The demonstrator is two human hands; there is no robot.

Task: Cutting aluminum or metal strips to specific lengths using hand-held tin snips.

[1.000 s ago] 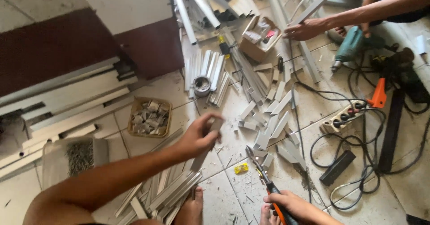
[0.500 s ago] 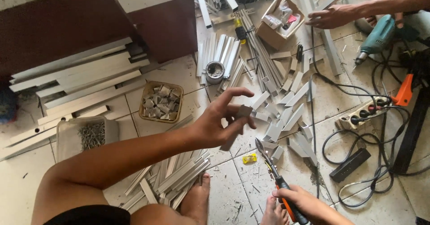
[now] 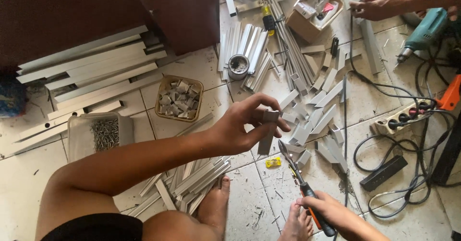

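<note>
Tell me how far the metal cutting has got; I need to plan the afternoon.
Done: a heap of short cut pieces on the floor and a basket of small bits. In hand: the left hand holds one short metal strip, and the right hand grips snips pointed at it. Left: a stack of long uncut profiles.

Even soft daylight, faint shadows, sharp centre, slight edge distortion.
</note>
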